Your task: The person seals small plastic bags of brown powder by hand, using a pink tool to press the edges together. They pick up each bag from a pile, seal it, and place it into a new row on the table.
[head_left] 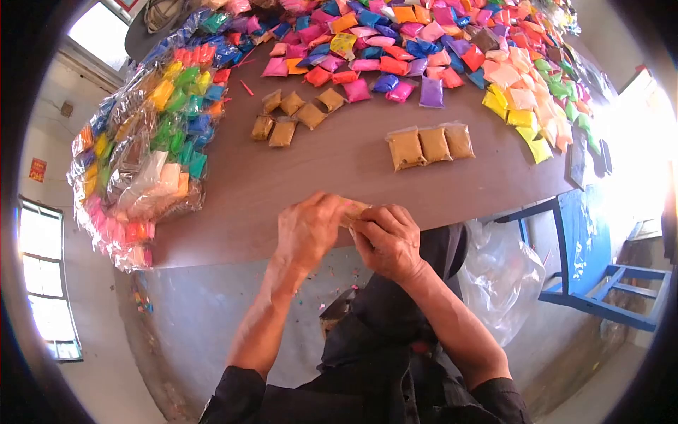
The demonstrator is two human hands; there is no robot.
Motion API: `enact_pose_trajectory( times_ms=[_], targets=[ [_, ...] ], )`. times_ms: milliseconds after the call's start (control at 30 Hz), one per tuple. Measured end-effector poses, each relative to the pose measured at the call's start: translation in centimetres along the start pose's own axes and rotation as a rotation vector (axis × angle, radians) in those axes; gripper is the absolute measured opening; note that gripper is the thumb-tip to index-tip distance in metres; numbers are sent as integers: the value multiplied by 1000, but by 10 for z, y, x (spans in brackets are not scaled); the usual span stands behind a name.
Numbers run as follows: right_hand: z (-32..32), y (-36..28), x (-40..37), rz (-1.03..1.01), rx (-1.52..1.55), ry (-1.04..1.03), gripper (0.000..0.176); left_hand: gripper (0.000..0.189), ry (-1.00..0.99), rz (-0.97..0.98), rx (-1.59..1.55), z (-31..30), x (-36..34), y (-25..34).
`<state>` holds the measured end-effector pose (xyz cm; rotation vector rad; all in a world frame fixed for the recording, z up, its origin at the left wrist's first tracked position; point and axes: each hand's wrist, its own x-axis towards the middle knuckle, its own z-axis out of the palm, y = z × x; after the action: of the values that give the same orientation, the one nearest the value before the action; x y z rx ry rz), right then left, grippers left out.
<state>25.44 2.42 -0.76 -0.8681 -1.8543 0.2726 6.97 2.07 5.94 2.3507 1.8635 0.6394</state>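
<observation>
My left hand [313, 225] and my right hand [390, 237] meet at the table's near edge, fingers closed on a small tan-yellow packet [355, 210] with pinkish marks. Fingers cover most of that packet. Beyond my right hand lie three brown clear-wrapped packets [434, 146] side by side in a row. Further back on the left, several loose brown packets [283, 132] form a small group on the brown table [332, 166].
Colourful small packets [395, 65] heap along the table's far side. Clear bags of coloured packets [152, 141] line the left edge. A blue chair [590, 240] stands at right, beside a clear plastic bag [494, 275] below the table's edge.
</observation>
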Motion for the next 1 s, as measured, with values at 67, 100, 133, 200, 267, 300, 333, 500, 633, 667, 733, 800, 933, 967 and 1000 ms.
enact_pose_trajectory(
  times_ms=[67, 100, 133, 200, 267, 300, 333, 500, 633, 667, 733, 800, 933, 967, 1000],
  targets=[
    [-1, 1, -1, -12, 5, -12, 18, 15, 6, -27, 7, 2, -2, -22],
    [-1, 1, 0, -20, 11, -12, 17, 14, 12, -39, 14, -3, 2, -26],
    [0, 2, 0, -24, 14, -8, 16, 15, 31, -63, -18, -5, 2, -24],
    [0, 1, -2, -7, -2, -10, 15, 15, 44, -120, -90, -6, -10, -9],
    [0, 0, -1, -2, -12, -17, 15, 16, 37, -106, -72, 1, -18, 0],
    [0, -1, 0, 0, -16, -20, 15, 16, 37, -97, -64, 4, -22, 1],
    [-1, -1, 1, 0, -20, -24, 15, 16, 77, -116, -91, 6, -25, -1],
    [0, -2, 1, -10, -1, -6, 17, 17, 185, -257, -181, 8, -37, -39],
    [1, -4, 1, 18, -25, -24, 18, 17, 232, -229, -273, 0, -45, -20],
    [1, -5, 1, 24, -27, -30, 18, 17, 214, -212, -273, 5, -46, -10],
    [-1, -5, 1, 37, -40, -39, 18, 16, 218, -191, -223, 11, -51, -6],
    [-1, -4, 1, 27, -24, -48, 17, 15, 256, -183, -123, 21, -54, -13],
    [-3, -8, 4, 18, -40, -51, 15, 13, 316, -261, -70, 9, -66, -51],
    [-3, -8, 3, 22, -47, -69, 16, 13, 331, -295, -80, 3, -68, -59],
    [-3, -7, 1, 25, -56, -87, 17, 13, 347, -329, -90, -6, -69, -64]
  ],
)
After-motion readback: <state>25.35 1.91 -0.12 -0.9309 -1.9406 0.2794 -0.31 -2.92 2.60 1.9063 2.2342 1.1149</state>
